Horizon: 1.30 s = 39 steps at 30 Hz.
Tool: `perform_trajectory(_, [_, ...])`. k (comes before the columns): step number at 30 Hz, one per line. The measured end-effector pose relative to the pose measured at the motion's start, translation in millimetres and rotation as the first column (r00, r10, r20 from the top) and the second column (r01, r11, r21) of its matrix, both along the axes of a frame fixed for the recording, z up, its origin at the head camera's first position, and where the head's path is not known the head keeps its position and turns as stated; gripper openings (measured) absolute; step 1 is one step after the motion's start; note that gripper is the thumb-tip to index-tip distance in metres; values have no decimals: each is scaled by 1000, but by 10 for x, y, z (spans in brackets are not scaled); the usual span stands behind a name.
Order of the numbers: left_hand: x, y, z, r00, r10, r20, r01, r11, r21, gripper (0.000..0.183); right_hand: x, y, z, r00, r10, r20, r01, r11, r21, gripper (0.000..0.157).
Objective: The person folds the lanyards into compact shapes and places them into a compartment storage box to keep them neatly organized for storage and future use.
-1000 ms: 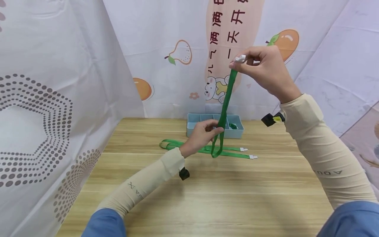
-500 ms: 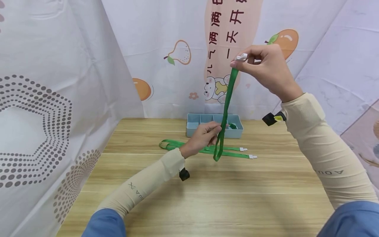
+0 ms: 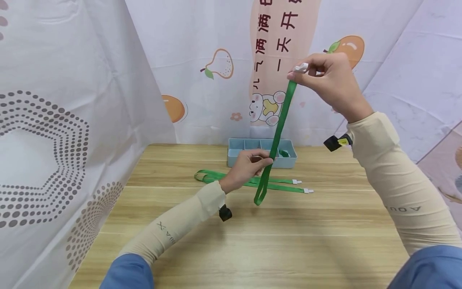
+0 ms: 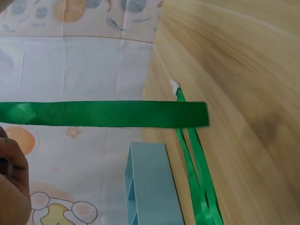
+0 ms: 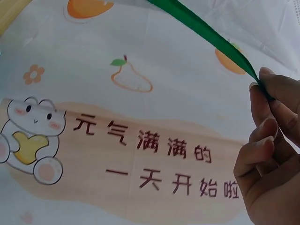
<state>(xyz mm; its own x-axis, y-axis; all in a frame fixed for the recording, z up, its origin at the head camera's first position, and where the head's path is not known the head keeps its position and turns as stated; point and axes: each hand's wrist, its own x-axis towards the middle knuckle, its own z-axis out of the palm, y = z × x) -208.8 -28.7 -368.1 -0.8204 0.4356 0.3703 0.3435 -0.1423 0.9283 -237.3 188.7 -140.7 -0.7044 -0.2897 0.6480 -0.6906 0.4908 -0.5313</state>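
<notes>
A green lanyard (image 3: 283, 114) hangs aslant between the two hands. The right hand (image 3: 330, 80) pinches its upper end, beside a white clip (image 3: 301, 67), well above the table. Lower down, the left hand (image 3: 249, 164) holds the strap between thumb and fingers, and its looped end dangles below that hand. The left wrist view shows the flat green strap (image 4: 103, 114) close up, with only part of the left hand (image 4: 13, 180) at the edge. In the right wrist view, the right hand's fingertips (image 5: 264, 75) pinch the strap; the clip is hidden there.
Green lanyard straps (image 3: 279, 187) with two white clips lie on the wooden table (image 3: 288, 241) behind the left hand. Farther back is a light blue divided box (image 3: 236, 162), a green bundle (image 3: 284, 153) in its right compartment. A printed curtain (image 3: 202, 108) stands behind the table.
My right hand has risen slightly and moved right with the clip end. The lanyard's looped end now hangs lower and farther left. The left hand has barely moved.
</notes>
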Motion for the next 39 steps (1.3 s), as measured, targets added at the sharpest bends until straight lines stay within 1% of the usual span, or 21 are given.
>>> perform_trajectory(4, [-14,-41,-7,999,-6,-54,6,1000,-2,12,-126,145,-84,998,-31,52,33,999,-34,21])
perform_trajectory(8, [-18,-83,25,992,-20,-127,19,1000,-6,9,-318,348,-271,988,-59,140,67,996,-53,25])
perform_trajectory(11, [-6,-98,80,986,-32,-165,30,999,-13,9,-442,517,-507,975,-116,188,121,993,-15,32])
perform_trajectory(13, [6,-94,124,984,-45,-174,42,999,-17,10,-484,625,-719,959,-159,233,160,987,17,40])
perform_trajectory(15, [16,-79,166,983,-53,-175,51,999,-16,11,-504,708,-960,942,-180,282,175,984,42,49])
perform_trajectory(17, [26,-59,209,983,-46,-178,45,999,-10,12,-503,753,-1214,923,-179,340,172,984,50,56])
perform_trajectory(19, [29,-37,252,983,-32,-180,36,999,17,12,-498,762,-1460,911,-168,377,157,986,59,58])
perform_trajectory(21, [28,-26,297,982,-17,-190,27,998,48,13,-477,737,-1679,899,-142,415,126,990,67,56])
perform_trajectory(23, [27,-28,344,981,-7,-194,23,997,77,15,-445,689,-1866,891,-109,440,86,994,71,51])
perform_trajectory(25, [16,-29,385,981,-8,-193,28,994,103,17,-354,604,-1976,873,-75,481,52,997,62,48])
perform_trajectory(28, [-6,-2,451,986,-3,-169,26,991,135,19,-269,521,-2196,863,-30,505,35,999,-1,48])
perform_trajectory(30, [-28,24,492,989,-6,-148,31,986,166,19,-220,467,-2308,854,0,520,29,998,-48,46])
perform_trajectory(32, [-46,49,526,991,-2,-132,27,981,190,20,-216,448,-2445,843,23,537,20,997,-74,39])
perform_trajectory(34, [-58,61,543,992,6,-122,20,978,210,21,-179,398,-2494,812,44,582,3,997,-80,33])
perform_trajectory(35, [-62,65,547,993,9,-120,17,977,214,21,-165,376,-2517,796,57,603,-10,997,-82,33])
perform_trajectory(37, [-69,75,549,993,20,-118,6,975,220,21,-126,334,-2549,761,85,643,-33,995,-92,37])
perform_trajectory(39, [-76,89,547,993,27,-116,-1,975,221,21,-79,295,-2563,742,117,660,-58,992,-111,42])
